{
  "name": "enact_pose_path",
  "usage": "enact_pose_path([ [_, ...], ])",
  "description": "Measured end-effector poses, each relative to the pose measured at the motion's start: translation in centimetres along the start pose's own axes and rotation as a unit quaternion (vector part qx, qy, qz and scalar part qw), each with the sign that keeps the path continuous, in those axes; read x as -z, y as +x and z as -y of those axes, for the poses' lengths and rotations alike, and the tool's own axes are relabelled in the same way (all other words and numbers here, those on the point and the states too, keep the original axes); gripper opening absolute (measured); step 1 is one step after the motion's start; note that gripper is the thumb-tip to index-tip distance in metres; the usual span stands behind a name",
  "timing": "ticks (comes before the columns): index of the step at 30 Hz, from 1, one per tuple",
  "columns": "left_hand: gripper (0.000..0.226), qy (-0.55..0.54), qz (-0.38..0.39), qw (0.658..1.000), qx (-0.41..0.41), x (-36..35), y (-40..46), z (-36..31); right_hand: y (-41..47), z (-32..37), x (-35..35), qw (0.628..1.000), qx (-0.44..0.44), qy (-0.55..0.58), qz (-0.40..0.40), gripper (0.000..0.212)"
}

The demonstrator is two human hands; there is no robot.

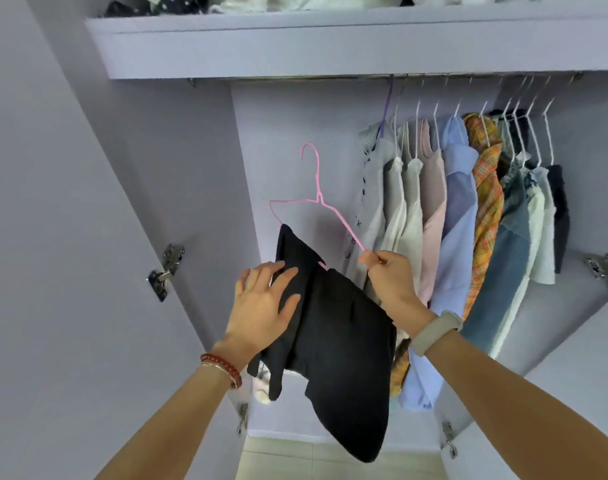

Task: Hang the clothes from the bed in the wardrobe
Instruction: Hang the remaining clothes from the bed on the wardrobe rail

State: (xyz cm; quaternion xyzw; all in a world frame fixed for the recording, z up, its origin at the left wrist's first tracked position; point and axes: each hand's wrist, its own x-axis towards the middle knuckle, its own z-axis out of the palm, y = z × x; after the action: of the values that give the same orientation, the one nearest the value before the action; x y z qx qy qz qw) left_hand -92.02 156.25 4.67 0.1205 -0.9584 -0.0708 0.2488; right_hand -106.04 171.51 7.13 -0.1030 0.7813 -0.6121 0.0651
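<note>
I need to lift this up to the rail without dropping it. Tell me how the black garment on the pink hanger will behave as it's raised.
The black garment looks floppy: it droops in folds over the pink hanger. It may slide, since the hanger is tilted and the right hand pinches only one end. The left hand lies flat against the cloth, probably steadying it.

Garment hangs over the lower bar of a hanger, held up in front of the wardrobe interior; left hand flat on garment's left side; right hand pinches hanger's right end; hung clothes on rail to the right, behind; shelf above w/ piled items.
</note>
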Motion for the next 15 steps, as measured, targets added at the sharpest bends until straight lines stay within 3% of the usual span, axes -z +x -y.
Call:
enact_pose_path([
  [3,0.043,-0.007,-0.085,0.996,0.011,2.2,3.7,0.8,1.7,2.2,-1.6,0.999,-0.009,0.035,-0.010,0.021],
  [10,0.055,0.019,-0.296,0.953,-0.061,9.3,14.5,-0.2,6.6,6.5,-4.5,0.990,-0.013,0.126,-0.067,0.024],
  [15,0.069,0.085,-0.324,0.939,-0.071,11.7,20.0,-0.4,11.1,8.3,-5.2,0.979,-0.006,0.158,-0.126,0.023],
])
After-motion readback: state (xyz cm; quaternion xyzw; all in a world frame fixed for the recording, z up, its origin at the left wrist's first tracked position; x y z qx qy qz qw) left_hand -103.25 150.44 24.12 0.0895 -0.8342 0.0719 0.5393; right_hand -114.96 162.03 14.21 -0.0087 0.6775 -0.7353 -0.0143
